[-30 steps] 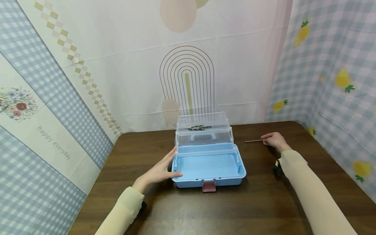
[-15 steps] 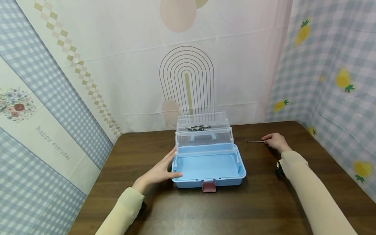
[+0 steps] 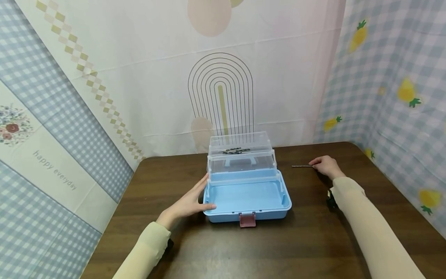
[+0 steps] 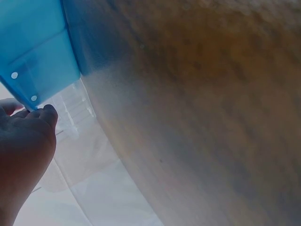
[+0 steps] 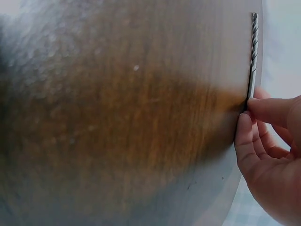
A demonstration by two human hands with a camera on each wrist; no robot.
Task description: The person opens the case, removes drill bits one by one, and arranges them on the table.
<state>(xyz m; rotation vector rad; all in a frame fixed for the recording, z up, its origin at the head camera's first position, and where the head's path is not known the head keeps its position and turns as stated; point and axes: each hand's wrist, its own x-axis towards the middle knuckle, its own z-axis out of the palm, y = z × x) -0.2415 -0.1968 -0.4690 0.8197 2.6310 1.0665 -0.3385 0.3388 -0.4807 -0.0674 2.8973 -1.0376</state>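
In the head view, a light blue plastic storage box (image 3: 247, 197) stands open, with clear stepped trays (image 3: 240, 166) raised at its back. Several drill bits (image 3: 236, 150) lie in the upper tray. My left hand (image 3: 186, 202) rests against the box's left side; its fingers stretch along the outer wall and the thumb lies over the front-left rim. To the right of the box, my right hand (image 3: 326, 166) pinches one end of a drill bit (image 5: 254, 44) between thumb and fingers. The spiral part points left, close to the tabletop; whether it touches is unclear.
Both hands are over a dark brown wooden table (image 3: 223, 252). A dusky red latch (image 3: 247, 220) hangs down at the box's front. Patterned cloth (image 3: 285, 77) closes off the back and both sides.
The drill bit and right hand have shifted only very slightly. The left hand stays on the box. The head view has tilted a little.
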